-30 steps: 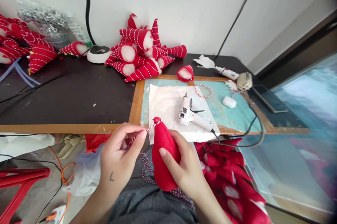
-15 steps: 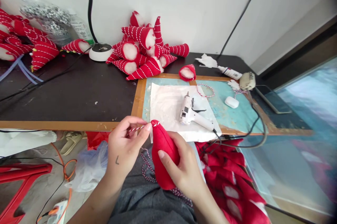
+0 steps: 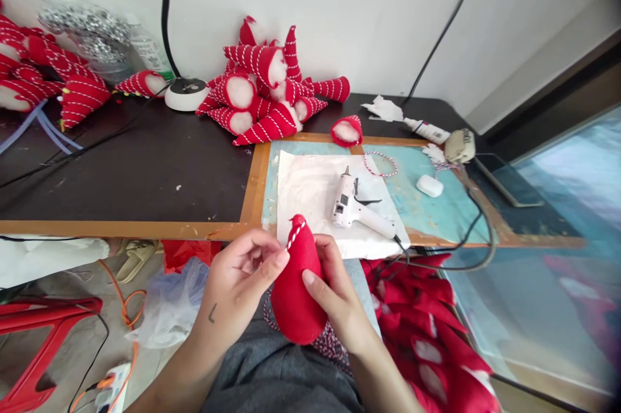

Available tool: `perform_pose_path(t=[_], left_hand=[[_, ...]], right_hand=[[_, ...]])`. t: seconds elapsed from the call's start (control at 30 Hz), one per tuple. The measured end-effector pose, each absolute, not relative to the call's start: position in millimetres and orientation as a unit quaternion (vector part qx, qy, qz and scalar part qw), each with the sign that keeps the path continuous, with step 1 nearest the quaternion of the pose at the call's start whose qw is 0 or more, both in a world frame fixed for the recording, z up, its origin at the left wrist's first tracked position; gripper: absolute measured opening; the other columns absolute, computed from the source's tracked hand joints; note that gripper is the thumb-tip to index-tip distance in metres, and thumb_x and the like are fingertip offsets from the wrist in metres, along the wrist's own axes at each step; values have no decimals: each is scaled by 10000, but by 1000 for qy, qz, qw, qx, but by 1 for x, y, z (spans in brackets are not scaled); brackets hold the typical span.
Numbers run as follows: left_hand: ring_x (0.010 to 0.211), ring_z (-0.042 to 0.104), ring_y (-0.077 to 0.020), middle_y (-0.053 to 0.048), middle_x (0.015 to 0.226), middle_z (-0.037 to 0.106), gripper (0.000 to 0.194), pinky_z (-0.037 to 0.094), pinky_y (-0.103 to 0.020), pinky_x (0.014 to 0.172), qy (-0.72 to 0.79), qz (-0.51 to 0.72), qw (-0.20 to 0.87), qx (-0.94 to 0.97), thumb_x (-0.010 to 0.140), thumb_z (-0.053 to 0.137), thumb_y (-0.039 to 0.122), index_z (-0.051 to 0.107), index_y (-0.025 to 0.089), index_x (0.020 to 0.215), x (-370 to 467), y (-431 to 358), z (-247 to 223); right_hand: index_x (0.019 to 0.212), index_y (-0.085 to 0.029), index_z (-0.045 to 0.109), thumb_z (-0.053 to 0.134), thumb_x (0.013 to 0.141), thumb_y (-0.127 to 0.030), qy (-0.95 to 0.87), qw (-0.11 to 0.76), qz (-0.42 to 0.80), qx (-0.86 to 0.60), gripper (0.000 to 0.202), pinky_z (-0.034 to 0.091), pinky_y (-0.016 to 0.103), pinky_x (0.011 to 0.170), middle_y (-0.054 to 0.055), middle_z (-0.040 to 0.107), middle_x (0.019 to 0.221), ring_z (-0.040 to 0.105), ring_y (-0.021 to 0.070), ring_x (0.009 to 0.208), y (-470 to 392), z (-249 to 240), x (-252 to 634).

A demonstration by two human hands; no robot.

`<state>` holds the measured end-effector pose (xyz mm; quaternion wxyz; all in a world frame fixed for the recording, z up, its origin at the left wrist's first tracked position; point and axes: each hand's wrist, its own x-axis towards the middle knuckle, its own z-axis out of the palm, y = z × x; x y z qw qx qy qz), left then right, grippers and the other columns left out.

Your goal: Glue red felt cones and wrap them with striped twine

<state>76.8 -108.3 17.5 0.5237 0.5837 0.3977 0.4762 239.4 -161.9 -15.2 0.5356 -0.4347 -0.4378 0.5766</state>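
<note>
My right hand (image 3: 337, 293) is wrapped round the side of a red felt cone (image 3: 298, 300), its narrow tip pointing away from me. Between thumb and fingers my left hand (image 3: 245, 280) pinches a red-and-white twisted cord (image 3: 295, 236), which runs from the cone's tip down its left side. More of this cord lies in a heap on my lap, partly behind the cone. Beyond my hands, a white glue gun (image 3: 359, 209) rests on a white sheet (image 3: 303, 183), nozzle pointing away.
Stuffed red cones wound with white cord (image 3: 264, 89) are piled against the wall. A small red cone piece (image 3: 346, 131), a cord loop (image 3: 381, 164) and a white case (image 3: 429, 186) lie on the table. Red felt pieces (image 3: 427, 329) fill the space at lower right.
The cone has turned more upright and its tip has shifted right. My left hand has drawn the cord down along the cone's left side.
</note>
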Motion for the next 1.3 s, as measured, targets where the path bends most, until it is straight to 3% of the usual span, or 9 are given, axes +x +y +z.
perform_pose_path(t=[0.23, 0.5, 0.67, 0.77, 0.83, 0.9, 1.0, 1.1, 1.3], left_hand=[[602, 473, -76, 47, 711, 569, 211, 388, -143, 553, 421, 478, 510, 578, 950, 735, 393, 660, 223, 851, 77, -109, 14], [805, 597, -142, -3, 855, 635, 452, 486, -208, 724, 392, 380, 661, 515, 840, 827, 553, 722, 255, 1164, 73, -104, -4], [776, 586, -147, -24, 841, 659, 420, 467, -215, 689, 411, 382, 635, 530, 815, 839, 561, 769, 215, 1042, 74, -101, -3], [719, 565, -142, -14, 798, 637, 396, 461, -221, 649, 436, 401, 598, 539, 819, 836, 528, 743, 201, 1021, 76, -100, 0], [688, 550, -139, -4, 772, 614, 388, 460, -224, 629, 452, 408, 574, 548, 816, 838, 497, 719, 191, 1023, 77, -99, 1], [688, 548, -139, 0, 773, 605, 386, 464, -225, 628, 452, 410, 568, 552, 827, 828, 480, 701, 188, 1044, 77, -98, 0], [687, 548, -135, 8, 772, 590, 349, 454, -215, 616, 443, 409, 576, 552, 863, 797, 466, 691, 200, 1063, 74, -96, -3], [629, 516, -122, 9, 734, 580, 282, 405, -206, 558, 447, 407, 574, 553, 894, 767, 461, 678, 196, 921, 70, -94, -4], [539, 395, -105, 29, 637, 511, 353, 300, -213, 494, 445, 409, 576, 550, 889, 767, 518, 651, 192, 817, 67, -96, -5]], right_hand=[[1191, -301, 628, 728, 945, -478, -365, 564, 642, -370, 319, 454, 260, 866, -13, 661, 1126, 584, 161, 982, -161, -13, 239], [1166, -282, 766, 727, 923, -460, -306, 552, 700, -334, 303, 511, 295, 884, 8, 740, 1043, 664, 194, 948, -158, -18, 243], [1335, -300, 665, 601, 998, -539, -380, 532, 657, -375, 418, 449, 395, 1118, 39, 714, 1281, 638, 253, 1233, -158, -18, 246], [1421, -299, 511, 715, 907, -581, -468, 514, 565, -445, 621, 448, 437, 1125, 74, 625, 1403, 603, 272, 1274, -159, -17, 244], [1322, -272, 525, 849, 786, -512, -497, 491, 511, -501, 671, 482, 437, 1061, 86, 645, 1337, 630, 276, 1191, -158, -16, 242], [1188, -249, 560, 867, 751, -444, -496, 476, 490, -536, 568, 510, 417, 976, 68, 691, 1189, 653, 259, 1074, -156, -15, 242], [1116, -232, 591, 789, 814, -433, -491, 477, 499, -532, 413, 519, 374, 881, 48, 698, 1065, 647, 221, 950, -152, -15, 247], [1091, -217, 635, 727, 883, -467, -486, 488, 505, -520, 339, 500, 363, 895, 58, 687, 1071, 629, 216, 966, -151, -17, 255], [1079, -219, 713, 749, 883, -556, -418, 511, 587, -468, 392, 466, 318, 848, 45, 713, 1028, 616, 207, 927, -153, -22, 258]])
